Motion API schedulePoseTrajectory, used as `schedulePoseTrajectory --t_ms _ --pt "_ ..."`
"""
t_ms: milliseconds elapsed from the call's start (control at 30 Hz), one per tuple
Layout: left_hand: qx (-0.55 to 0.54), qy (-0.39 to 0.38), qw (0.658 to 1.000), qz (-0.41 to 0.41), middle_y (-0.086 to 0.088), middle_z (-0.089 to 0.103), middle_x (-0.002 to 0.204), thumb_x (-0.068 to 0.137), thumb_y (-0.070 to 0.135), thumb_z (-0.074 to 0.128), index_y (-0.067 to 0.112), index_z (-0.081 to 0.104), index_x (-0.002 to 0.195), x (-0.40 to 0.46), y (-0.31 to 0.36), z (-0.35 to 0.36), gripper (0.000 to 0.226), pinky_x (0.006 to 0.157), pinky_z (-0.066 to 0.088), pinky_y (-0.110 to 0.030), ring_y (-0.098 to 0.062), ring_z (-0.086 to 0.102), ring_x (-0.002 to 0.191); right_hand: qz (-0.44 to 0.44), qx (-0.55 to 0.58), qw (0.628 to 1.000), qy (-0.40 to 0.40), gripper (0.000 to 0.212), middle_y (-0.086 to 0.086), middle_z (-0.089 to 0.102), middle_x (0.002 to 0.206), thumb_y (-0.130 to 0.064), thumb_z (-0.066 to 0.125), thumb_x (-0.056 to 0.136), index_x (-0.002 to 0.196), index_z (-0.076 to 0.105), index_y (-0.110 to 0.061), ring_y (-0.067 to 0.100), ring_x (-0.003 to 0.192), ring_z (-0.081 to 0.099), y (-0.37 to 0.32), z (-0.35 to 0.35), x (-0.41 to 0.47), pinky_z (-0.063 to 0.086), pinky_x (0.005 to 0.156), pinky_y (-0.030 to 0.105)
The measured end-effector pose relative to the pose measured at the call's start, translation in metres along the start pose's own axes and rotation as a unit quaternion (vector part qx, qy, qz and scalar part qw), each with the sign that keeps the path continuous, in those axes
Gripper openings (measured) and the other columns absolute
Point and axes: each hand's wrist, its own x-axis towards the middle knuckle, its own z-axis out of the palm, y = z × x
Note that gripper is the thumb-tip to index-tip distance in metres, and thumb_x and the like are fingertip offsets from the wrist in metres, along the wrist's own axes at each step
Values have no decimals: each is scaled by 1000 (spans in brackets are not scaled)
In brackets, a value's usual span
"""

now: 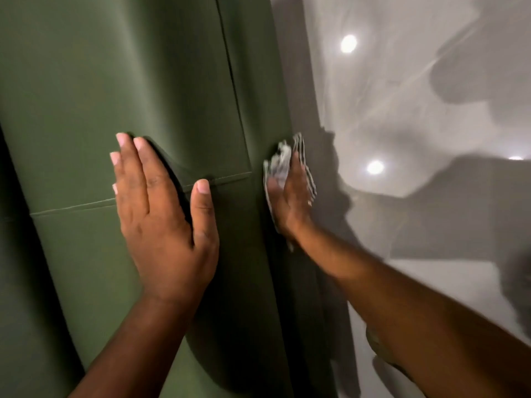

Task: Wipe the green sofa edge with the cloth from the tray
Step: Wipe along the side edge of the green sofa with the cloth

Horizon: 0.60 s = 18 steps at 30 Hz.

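The green sofa (172,81) fills the left and middle of the head view, with stitched seams across its upholstery. My left hand (163,225) lies flat on the cushion, fingers spread, holding nothing. My right hand (290,196) presses a striped grey-and-white cloth (280,160) against the sofa's right edge (275,110). The cloth is crumpled between the palm and the upholstery, and its ends stick out above the fingers. The tray is out of view.
A glossy grey floor (416,81) lies to the right of the sofa, with reflections of ceiling lights (348,43) and dark shadows of my arms and body. A dark gap runs along the sofa's far left.
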Motion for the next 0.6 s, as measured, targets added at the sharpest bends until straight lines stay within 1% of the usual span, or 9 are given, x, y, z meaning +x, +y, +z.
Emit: schedulePoseTrajectory --t_ms 33,100,200,300,367,433,467,533,600 --pt "2 1 1000 1 -20 10 165 103 39 38 2 14 155 0 0 0 68 126 8 -41 -33 6 154 14 14 1000 0 81 9 21 162 -63 31 87 153 12 -20 27 148 20 -9 0 28 20 119 53" --pt "3 9 1000 6 -22 12 164 103 39 37 0 14 155 1 0 2 68 126 10 -44 -35 8 154 14 37 999 -12 83 10 22 161 -66 26 86 153 13 -19 29 147 24 -27 -3 82 23 119 53" --pt "14 24 999 19 -26 15 162 103 37 36 -4 17 153 1 -1 5 67 126 10 -43 -38 11 152 6 41 999 -32 71 9 17 163 -60 22 94 153 8 -23 30 148 19 -45 -8 127 20 120 56" --pt "19 27 999 16 -25 15 162 103 36 36 -4 17 153 0 -1 6 67 125 9 -43 -37 11 153 8 42 999 2 71 11 24 161 -55 27 93 152 16 -17 28 147 22 -37 -2 91 20 120 50" --pt "21 25 999 11 -23 14 163 103 39 36 -1 16 154 -1 0 5 68 125 11 -46 -35 10 153 55 48 997 23 75 11 29 159 -58 32 90 151 22 -17 25 146 26 -13 0 25 20 120 46" --pt "16 25 999 12 -22 13 164 103 40 35 0 15 154 -2 -1 5 68 125 11 -47 -34 9 154 82 58 995 -5 76 3 20 162 -61 30 88 152 16 -24 17 149 16 18 -1 -39 15 122 45" --pt "15 25 999 14 -22 13 164 103 40 35 0 15 154 -2 0 5 68 125 11 -47 -34 9 154 81 52 995 -18 73 0 15 163 -59 30 90 152 11 -26 14 150 10 30 -2 -56 12 122 46" --pt "18 25 999 18 -23 14 163 102 40 35 -1 16 154 -1 1 6 69 125 12 -47 -35 10 153 71 37 997 -18 70 0 13 164 -52 31 92 153 10 -23 14 150 8 45 1 -58 12 122 47" --pt "16 26 999 20 -23 15 163 102 41 35 -2 16 154 -1 1 6 69 125 14 -48 -35 11 153 65 36 997 2 72 4 21 162 -55 32 92 152 15 -21 18 149 16 40 2 -37 17 120 49"
